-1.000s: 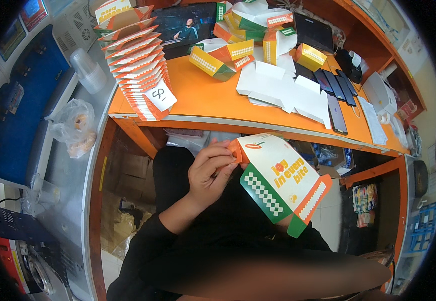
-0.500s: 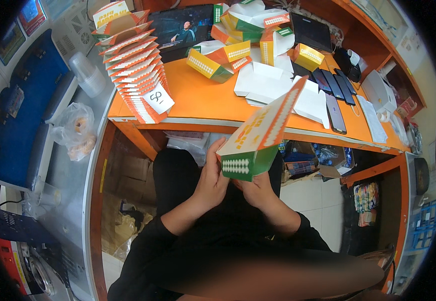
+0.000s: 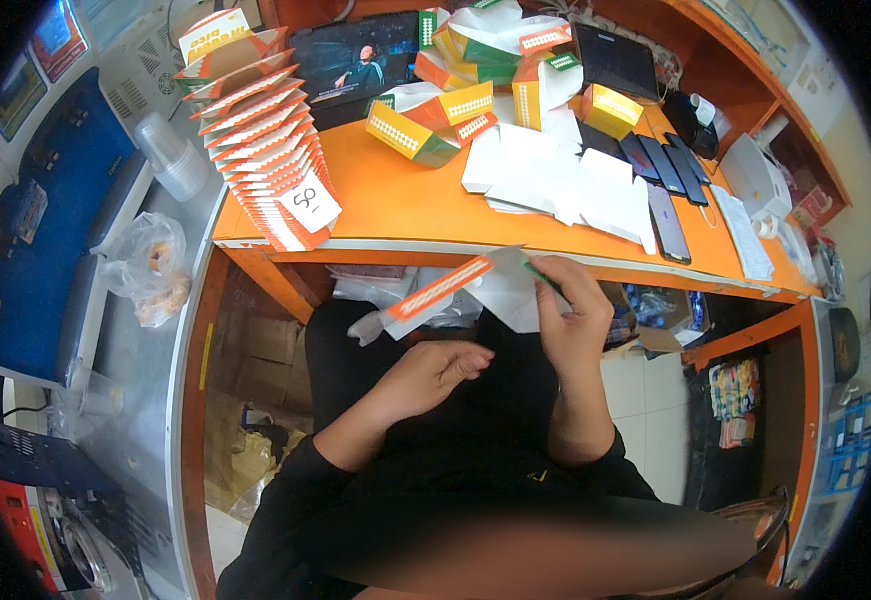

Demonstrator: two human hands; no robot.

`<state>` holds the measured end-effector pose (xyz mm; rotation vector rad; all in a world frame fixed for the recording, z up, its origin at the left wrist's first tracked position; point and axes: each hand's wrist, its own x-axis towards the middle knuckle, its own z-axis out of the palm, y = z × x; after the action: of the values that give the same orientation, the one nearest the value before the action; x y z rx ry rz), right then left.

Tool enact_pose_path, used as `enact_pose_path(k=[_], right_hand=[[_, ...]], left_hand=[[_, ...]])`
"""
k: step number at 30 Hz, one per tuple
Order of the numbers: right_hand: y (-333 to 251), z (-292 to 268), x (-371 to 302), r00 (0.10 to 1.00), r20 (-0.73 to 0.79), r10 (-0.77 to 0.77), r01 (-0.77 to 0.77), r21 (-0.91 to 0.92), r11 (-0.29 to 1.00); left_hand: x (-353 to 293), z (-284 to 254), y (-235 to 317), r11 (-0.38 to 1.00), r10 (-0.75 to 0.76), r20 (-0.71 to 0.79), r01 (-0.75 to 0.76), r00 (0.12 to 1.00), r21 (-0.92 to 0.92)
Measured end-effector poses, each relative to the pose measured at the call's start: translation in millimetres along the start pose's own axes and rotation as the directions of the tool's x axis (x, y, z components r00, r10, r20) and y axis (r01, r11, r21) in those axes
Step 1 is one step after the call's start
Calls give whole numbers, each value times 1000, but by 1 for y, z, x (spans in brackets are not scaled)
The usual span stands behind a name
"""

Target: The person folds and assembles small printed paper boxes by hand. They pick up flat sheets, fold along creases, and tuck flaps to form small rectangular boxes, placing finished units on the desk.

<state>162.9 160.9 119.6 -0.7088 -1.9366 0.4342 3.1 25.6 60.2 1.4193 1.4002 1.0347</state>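
My right hand [image 3: 577, 308] pinches a paper food carton [image 3: 511, 292] by its upper right edge, thumb and fingers on either side. The carton hangs tilted over my lap, its white inner side and an orange strip with a white pattern showing. A green edge peeks out by the fingertips. Just below it, my left hand [image 3: 433, 378] is empty, fingers loosely bent and extended toward the right, apart from the carton. A tall leaning stack of nested orange-and-white cartons [image 3: 265, 150] stands on the orange desk [image 3: 385, 205], with a handwritten white slip on its front.
Folded yellow, green and orange cartons [image 3: 435, 120] are heaped at the back beside a lit screen [image 3: 360, 65]. Flat white card pieces [image 3: 545, 180] lie at the desk's middle. Several phones [image 3: 667, 165] rest at right. Plastic cups [image 3: 170, 155] and a knotted plastic bag [image 3: 153, 265] sit on the left metal counter.
My left hand has let go of the carton and dropped slightly below it. My right hand has risen to the carton's upper edge, and the carton has turned to show its white inside.
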Motion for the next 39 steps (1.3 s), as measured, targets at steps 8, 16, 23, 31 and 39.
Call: enact_pose_path(k=[8,16,23,31,39], right_hand=[[-30,19,-23,877,282,-389,350,180,919],[-36,17,-23,935,149,-322,270,288,919],[-37,25,-28,967,-1,-256,246,277,929],[-43,27,-27,960,44,-276,250,304,919],[-43,27,-27,940,164,-300,247,282,927]], left_hand=[[13,10,-9,837,167,-684,-469,710,-283],[0,8,-3,721,-14,-730,-499,683,-481],[-6,6,-11,916,394,-644,-341,656,214],[-16,-1,-36,846,-11,-632,-330,775,-419],[-4,10,-2,781,178,-631,-499,755,-376]])
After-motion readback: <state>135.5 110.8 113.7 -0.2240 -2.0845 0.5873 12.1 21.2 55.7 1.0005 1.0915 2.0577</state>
